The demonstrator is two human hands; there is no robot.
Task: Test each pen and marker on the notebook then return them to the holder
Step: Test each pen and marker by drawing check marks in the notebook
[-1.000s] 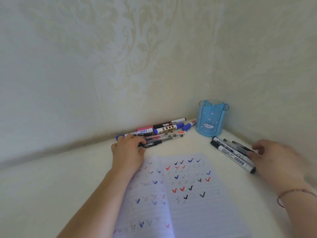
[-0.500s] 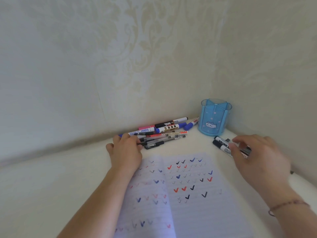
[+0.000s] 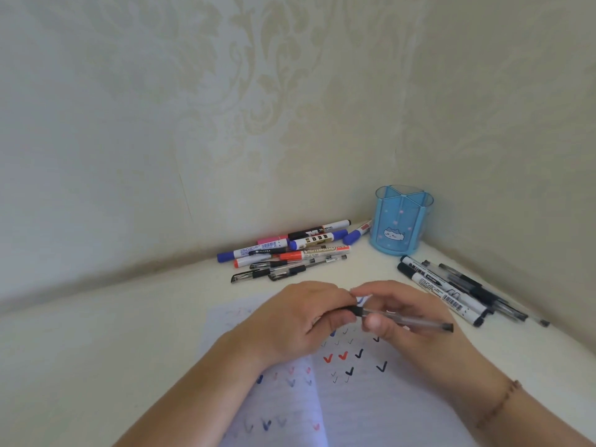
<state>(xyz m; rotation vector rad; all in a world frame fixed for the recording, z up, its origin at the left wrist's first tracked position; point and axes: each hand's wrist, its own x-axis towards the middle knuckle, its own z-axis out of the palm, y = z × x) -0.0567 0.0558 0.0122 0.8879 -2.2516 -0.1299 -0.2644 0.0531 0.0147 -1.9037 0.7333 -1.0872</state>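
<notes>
Both my hands meet over the open notebook (image 3: pixel 371 398), whose lined pages carry several red, blue and black tick marks. My left hand (image 3: pixel 296 321) grips the black cap end of a clear gel pen (image 3: pixel 416 321). My right hand (image 3: pixel 406 321) pinches that pen's transparent barrel, which points right. The blue pen holder (image 3: pixel 400 221) stands upright in the corner with nothing showing above its rim. A pile of markers and pens (image 3: pixel 290 253) lies left of the holder. A second group of black pens and markers (image 3: pixel 458 291) lies right of the notebook.
Patterned walls meet in a corner just behind the holder. The white table surface (image 3: pixel 113 350) stretches out to the left of the notebook. A thin bracelet (image 3: pixel 503 401) circles my right wrist.
My left hand left the back pile and came over the notebook with a gel pen. My right hand left the right-hand group and joined it on the same pen.
</notes>
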